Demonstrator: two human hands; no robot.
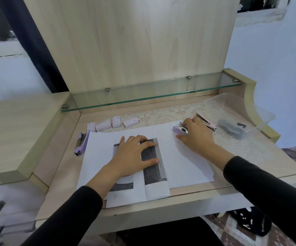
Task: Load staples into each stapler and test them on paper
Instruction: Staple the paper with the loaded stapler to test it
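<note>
- White sheets of paper lie flat on the pale wood bench, close to the front edge. A few thin staple marks show on them.
- On top lies a folded sheet with a dark grey print.
- Left hand presses flat on that dark print. Its grip is open, with the fingers straight and spread.
- Right hand is at the far right corner of the paper. Its grip is closed on the right lilac stapler, with the fingers curled over the shiny metal part and the thumb resting on the paper.
- Both sleeves are black.
- A pink stapler lies just behind that hand, with its top lifted up.
- The left lilac stapler lies alone, just beside the left edge of the paper.
- Four small pink and white staple boxes sit in a row past the paper.
- A see-through plastic tub at the far right holds something dark.
- A lace mat with round holes lies under the tub.
- A smooth glass shelf hangs above the back.
</note>
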